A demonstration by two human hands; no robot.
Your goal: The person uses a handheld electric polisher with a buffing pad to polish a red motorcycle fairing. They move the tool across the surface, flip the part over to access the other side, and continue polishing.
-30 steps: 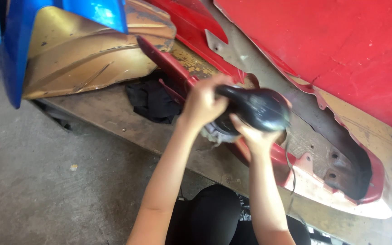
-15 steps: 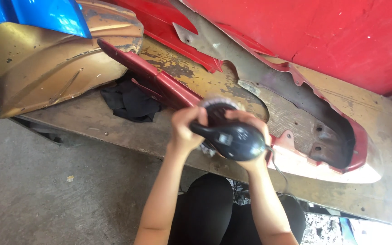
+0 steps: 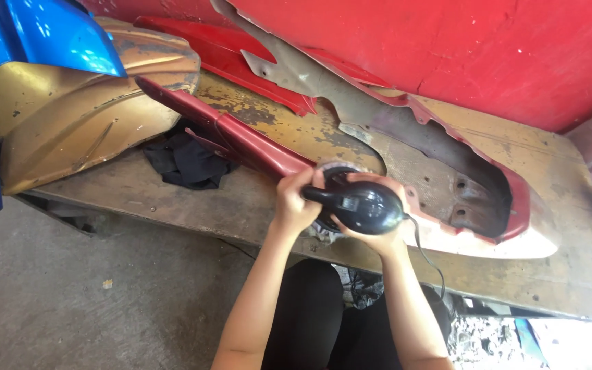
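Black power sander (image 3: 366, 205), round-bodied, gripped by both hands over the near edge of the wooden counter (image 3: 556, 274). Left hand (image 3: 294, 201) wrapped tight around the tool's slim side handle, fingers fully curled. Right hand (image 3: 378, 236) cupped closed under and around the bulbous rear housing, thumb over the top. Sanding disc (image 3: 334, 170) pressed against the worn red body panel (image 3: 255, 147), just where red paint gives way to bare, yellowish sanded patches. Thin black cord (image 3: 427, 250) trailing from the tool's back, down past the right forearm. Panel lying lengthwise along the counter, hollow side up toward its right end like a shallow trough, holding nothing but bolt holes and a pale lower lip. Black rag (image 3: 190, 161) bunched on the counter, just beside the panel's left stretch and partly tucked under it. Gold and blue fairing (image 3: 70, 109) propped at the counter's left end, overhanging the concrete floor (image 3: 90, 301). Red wall (image 3: 481, 48) behind.
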